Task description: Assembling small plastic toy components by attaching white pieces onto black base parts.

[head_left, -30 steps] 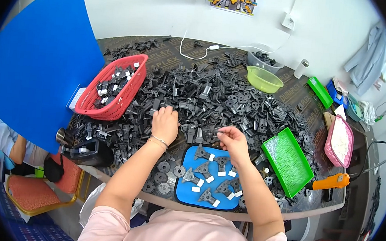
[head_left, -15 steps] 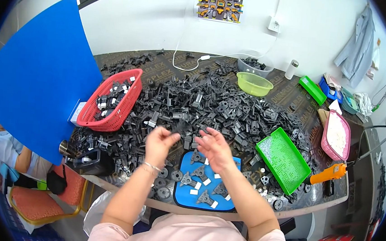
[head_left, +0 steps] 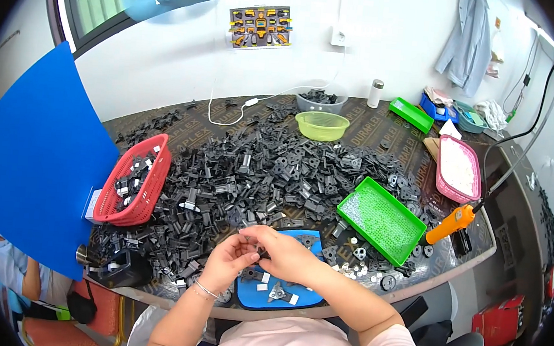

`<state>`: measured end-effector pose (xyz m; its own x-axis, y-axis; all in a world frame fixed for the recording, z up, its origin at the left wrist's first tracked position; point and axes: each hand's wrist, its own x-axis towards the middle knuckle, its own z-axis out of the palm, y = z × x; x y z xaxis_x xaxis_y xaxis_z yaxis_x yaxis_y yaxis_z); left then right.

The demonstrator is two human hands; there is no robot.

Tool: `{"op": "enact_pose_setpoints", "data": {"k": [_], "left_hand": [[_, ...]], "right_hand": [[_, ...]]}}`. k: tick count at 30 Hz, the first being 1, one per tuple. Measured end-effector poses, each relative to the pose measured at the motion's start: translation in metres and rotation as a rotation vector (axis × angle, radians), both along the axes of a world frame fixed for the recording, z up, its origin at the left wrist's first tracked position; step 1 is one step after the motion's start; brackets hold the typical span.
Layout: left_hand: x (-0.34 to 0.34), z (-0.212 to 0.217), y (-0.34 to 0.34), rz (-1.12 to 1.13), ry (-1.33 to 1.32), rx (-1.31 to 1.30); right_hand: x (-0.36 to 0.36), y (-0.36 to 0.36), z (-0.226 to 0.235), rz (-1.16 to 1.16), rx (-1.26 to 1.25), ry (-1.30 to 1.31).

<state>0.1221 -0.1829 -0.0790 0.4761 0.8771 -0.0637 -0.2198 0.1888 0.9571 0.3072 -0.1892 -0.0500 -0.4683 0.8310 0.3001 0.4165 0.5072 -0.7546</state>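
Note:
My left hand point(head_left: 226, 260) and my right hand point(head_left: 280, 254) meet over the blue mat point(head_left: 293, 296) at the near edge of the table. Their fingertips close around a small black plastic part point(head_left: 261, 252), mostly hidden by the fingers. On the mat lie several flat black plastic pieces with white blocks at their ends, one being the black piece point(head_left: 276, 293) close below my right hand. Just beyond the hands spreads a big heap of loose black plastic parts point(head_left: 244, 170).
A red basket point(head_left: 152, 189) of black parts stands left, before a blue panel point(head_left: 38, 154). At right are a green tray point(head_left: 383, 224), an orange electric screwdriver point(head_left: 452, 224) and a pink basket point(head_left: 441, 166) of white pieces. A yellow-green basin point(head_left: 321, 127) stands behind the heap.
My hands were apart, the left one with a dark part; now they have come together, nearer to me, around it. The view has shifted, so the table sits lower and further left.

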Motion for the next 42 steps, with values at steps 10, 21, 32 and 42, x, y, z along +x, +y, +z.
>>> {"op": "enact_pose_setpoints", "data": {"k": [10, 21, 32, 42], "left_hand": [[0.01, -0.005, -0.008, -0.035, -0.378, -0.314], [0.032, 0.01, -0.013, 0.003, -0.407, -0.35], [0.035, -0.002, -0.023, 0.102, -0.161, -0.065], [0.032, -0.012, -0.027, 0.119, -0.069, 0.032]], "right_hand": [[0.028, -0.026, -0.014, -0.314, 0.169, 0.413], [0.046, -0.05, -0.016, -0.314, -0.472, 0.76], [0.04, -0.05, -0.029, -0.399, -0.419, 0.665], [0.036, -0.046, -0.04, -0.301, -0.658, 0.83]]}}
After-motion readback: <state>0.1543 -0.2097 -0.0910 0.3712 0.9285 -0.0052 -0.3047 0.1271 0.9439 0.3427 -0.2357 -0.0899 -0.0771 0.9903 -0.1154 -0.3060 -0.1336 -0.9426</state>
